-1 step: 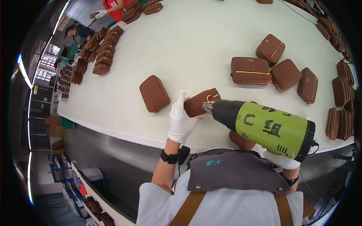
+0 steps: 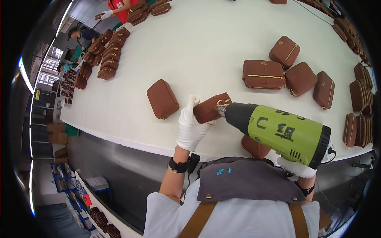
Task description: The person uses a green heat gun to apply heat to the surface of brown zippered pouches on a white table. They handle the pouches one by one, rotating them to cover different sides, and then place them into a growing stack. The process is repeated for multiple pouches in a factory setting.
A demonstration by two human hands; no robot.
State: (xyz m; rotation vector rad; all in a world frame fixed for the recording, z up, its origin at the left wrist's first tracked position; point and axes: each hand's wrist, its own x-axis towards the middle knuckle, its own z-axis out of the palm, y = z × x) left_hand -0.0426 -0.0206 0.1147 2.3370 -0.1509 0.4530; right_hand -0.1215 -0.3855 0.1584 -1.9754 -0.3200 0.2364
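Note:
My left hand (image 2: pixel 192 127), in a white glove, is closed around a small brown zippered bag (image 2: pixel 207 111), holding it tilted above the white table. A gold ring and part of a zipper show at the bag's right end. My gloved right hand (image 2: pixel 298 168) grips a green and black heat gun (image 2: pixel 283 133), whose body hides the handle and most of the fingers. The metal nozzle points left at the bag's ring end, very near it; whether they touch I cannot tell. Partly under the heat gun lies another brown bag (image 2: pixel 254 147).
One brown bag (image 2: pixel 162 99) lies left of my hands, and a loose group including a front-zip bag (image 2: pixel 264 74) lies to the right. Rows of bags (image 2: pixel 111 59) line the table's far left; stacks (image 2: pixel 359 97) stand at the right edge. Co-workers, one in red (image 2: pixel 121 8), are beyond.
The heat gun has shifted slightly, its nozzle moving a little right and away from the viewer along the bag's end. My left hand and its bag stay put.

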